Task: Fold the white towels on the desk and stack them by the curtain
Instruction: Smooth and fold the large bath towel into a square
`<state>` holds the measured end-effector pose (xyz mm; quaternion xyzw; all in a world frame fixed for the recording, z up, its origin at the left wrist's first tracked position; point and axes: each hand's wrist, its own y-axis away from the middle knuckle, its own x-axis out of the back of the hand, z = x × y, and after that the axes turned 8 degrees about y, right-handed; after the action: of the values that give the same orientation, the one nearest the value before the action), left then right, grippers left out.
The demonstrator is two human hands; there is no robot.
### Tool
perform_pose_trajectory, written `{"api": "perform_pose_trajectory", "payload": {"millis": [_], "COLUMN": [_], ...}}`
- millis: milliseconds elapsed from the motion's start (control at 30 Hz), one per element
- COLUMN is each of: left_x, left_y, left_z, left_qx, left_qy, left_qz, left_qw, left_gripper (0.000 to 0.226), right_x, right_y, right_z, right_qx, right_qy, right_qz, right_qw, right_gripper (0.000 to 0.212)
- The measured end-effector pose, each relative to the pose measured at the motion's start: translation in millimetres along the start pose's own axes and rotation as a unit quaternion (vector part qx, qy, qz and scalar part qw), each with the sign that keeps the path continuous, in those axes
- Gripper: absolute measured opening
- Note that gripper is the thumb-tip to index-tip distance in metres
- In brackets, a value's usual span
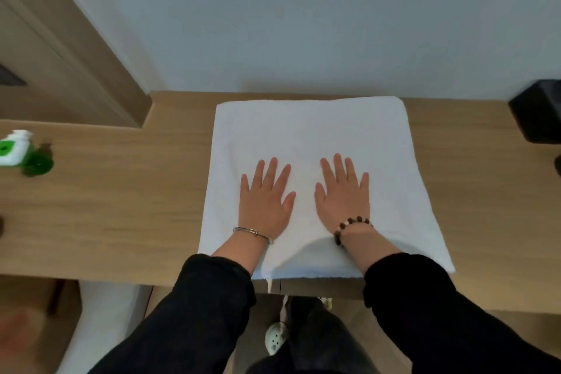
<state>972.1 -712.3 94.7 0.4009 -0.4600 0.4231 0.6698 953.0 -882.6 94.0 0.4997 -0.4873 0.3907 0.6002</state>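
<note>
A white towel [309, 130] lies flat on the wooden desk [121, 206] as a broad rectangle, its near edge at the desk's front edge. My left hand [265, 200] rests palm down on the towel's near middle with fingers spread straight. My right hand [344, 196] lies the same way just to its right, a small gap between the two. Both wrists carry bracelets and both sleeves are black. No curtain is in view.
A green and white bottle [15, 147] stands at the desk's far left. A black object [537, 112] sits at the desk's right end by the wall. A wooden panel [60, 55] rises at the back left. Below the desk edge are my legs and a shoe.
</note>
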Motion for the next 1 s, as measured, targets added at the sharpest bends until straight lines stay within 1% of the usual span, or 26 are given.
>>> {"api": "perform_pose_trajectory", "payload": {"millis": [67, 233, 333, 400, 500, 600, 633, 700, 733, 800, 833, 900, 967, 1000], "left_x": [0.3, 3.9, 6.1, 8.8, 14.6, 27.5, 35.3, 54.7, 65.2, 83.4, 89.8, 97.5, 101.0, 102.2], "left_y": [6.5, 24.4, 29.6, 30.8, 28.4, 16.0, 6.2, -23.5, -41.8, -80.2, -98.9, -134.2, -166.1, -180.0], "left_z": [-10.6, -35.4, -44.5, -47.6, -46.7, -40.2, -37.7, -32.4, -29.9, -26.3, -25.0, -24.8, -25.3, -25.4], "left_qx": [0.021, 0.027, 0.049, 0.061, 0.072, 0.054, 0.036, 0.004, -0.004, -0.012, -0.017, -0.035, -0.046, -0.049], "left_qy": [-0.008, -0.023, -0.02, -0.017, -0.017, 0.0, 0.009, 0.02, 0.027, 0.039, 0.032, -0.005, -0.035, -0.04], "left_qz": [0.01, 0.021, 0.021, 0.014, -0.021, -0.036, -0.033, -0.029, -0.033, -0.05, -0.064, -0.088, -0.099, -0.107], "left_qw": [1.0, 0.999, 0.998, 0.998, 0.997, 0.998, 0.999, 0.999, 0.999, 0.998, 0.997, 0.995, 0.993, 0.992], "left_gripper": [0.059, 0.061, 0.062, 0.062, 0.061, 0.061, 0.062, 0.064, 0.066, 0.07, 0.072, 0.074, 0.071, 0.069], "right_x": [-1.5, -2.4, -3.4, -3.9, 2.1, 15.8, 22.1, 37.6, 47.4, 69.0, 79.0, 93.3, 99.5, 101.8], "right_y": [-0.2, 8.7, 13.9, 14.8, 14.4, 5.5, -1.1, -25.1, -42.8, -86.3, -109.7, -153.2, -188.1, -202.1], "right_z": [10.5, 54.0, 66.5, 65.8, 62.1, 55.2, 52.5, 48.2, 47.2, 47.3, 47.9, 48.3, 48.1, 48.9], "right_qx": [-0.019, -0.065, -0.08, -0.091, -0.1, -0.103, -0.095, -0.051, -0.021, 0.037, 0.061, 0.11, 0.151, 0.158], "right_qy": [0.006, 0.033, 0.039, 0.047, 0.051, 0.031, 0.013, -0.042, -0.078, -0.128, -0.126, -0.076, -0.007, 0.017], "right_qz": [0.004, 0.013, 0.019, 0.018, 0.0, 0.001, 0.011, 0.034, 0.03, -0.003, -0.019, -0.05, -0.1, -0.134], "right_qw": [1.0, 0.997, 0.996, 0.995, 0.994, 0.994, 0.995, 0.997, 0.996, 0.991, 0.99, 0.99, 0.983, 0.978], "right_gripper": [0.058, 0.059, 0.06, 0.06, 0.06, 0.059, 0.06, 0.065, 0.066, 0.07, 0.073, 0.078, 0.076, 0.074]}}
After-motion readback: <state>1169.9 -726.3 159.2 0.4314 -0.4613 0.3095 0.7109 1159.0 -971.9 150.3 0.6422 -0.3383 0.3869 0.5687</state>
